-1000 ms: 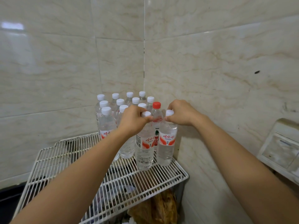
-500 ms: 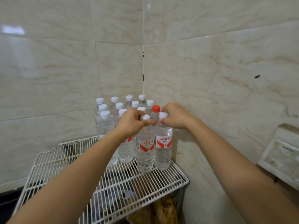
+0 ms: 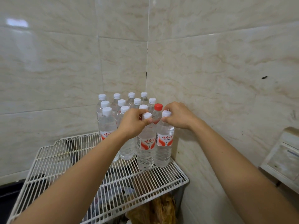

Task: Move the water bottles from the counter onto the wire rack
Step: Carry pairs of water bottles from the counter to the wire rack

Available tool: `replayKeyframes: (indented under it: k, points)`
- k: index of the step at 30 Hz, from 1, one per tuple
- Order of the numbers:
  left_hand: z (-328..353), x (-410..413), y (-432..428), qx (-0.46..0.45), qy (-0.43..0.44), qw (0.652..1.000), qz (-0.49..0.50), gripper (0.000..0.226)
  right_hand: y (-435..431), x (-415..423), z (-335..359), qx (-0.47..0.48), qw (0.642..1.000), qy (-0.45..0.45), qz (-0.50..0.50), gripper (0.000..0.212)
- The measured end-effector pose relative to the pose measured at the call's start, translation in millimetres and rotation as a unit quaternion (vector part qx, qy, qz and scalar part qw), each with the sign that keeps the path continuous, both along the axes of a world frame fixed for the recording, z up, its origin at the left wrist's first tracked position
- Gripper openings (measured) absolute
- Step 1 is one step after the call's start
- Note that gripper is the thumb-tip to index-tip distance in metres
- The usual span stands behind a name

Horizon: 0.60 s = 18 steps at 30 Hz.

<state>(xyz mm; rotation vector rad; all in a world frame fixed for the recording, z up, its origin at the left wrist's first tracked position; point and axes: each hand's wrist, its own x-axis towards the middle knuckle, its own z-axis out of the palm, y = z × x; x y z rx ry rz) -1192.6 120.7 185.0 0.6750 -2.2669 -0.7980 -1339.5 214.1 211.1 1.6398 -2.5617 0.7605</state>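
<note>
White wire rack (image 3: 53,159) fills lower left, set into the tiled wall (image 3: 226,62) corner. Bottle cluster (image 3: 107,125), clear with white caps, stands upright in rows at the rack's back right corner, packed close. Left hand (image 3: 134,125) reaches in from lower left, fingers and thumb curled round the neck of the front bottle (image 3: 145,151) just under its white cap. That bottle is upright, base on the rack wires, near the right edge, at the front of the cluster. Red-capped bottle (image 3: 158,107) sits just behind, between the two hands, body mostly hidden. Right-front bottle (image 3: 164,146) is upright, base on the rack beside the right edge, side by side with the front bottle, touching or nearly so. Right hand (image 3: 178,116) grips its cap and neck, fingers curled over the top. Brown bags (image 3: 161,209) show under the rack's front right corner. White box (image 3: 284,160) hangs on the wall at far right, blurred.
</note>
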Motion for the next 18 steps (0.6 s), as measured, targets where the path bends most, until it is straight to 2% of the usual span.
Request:
replayKeyframes:
  k: [8,14,18]
  points:
    - [-2.0,1.3,3.5,0.004,0.009,1.0,0.011,0.028,-4.3,-1.1,2.6,0.029,0.999,0.016,0.015,0.02]
    - [-8.7,2.5,6.0,0.008,0.035,0.999,0.005,0.017,-4.5,-5.1,-1.0,0.027,0.999,-0.002,0.025,0.011]
    - [-17.9,5.9,5.0,0.011,0.06,0.998,0.011,0.031,-4.0,-7.1,-11.2,0.013,0.999,0.014,0.041,0.023]
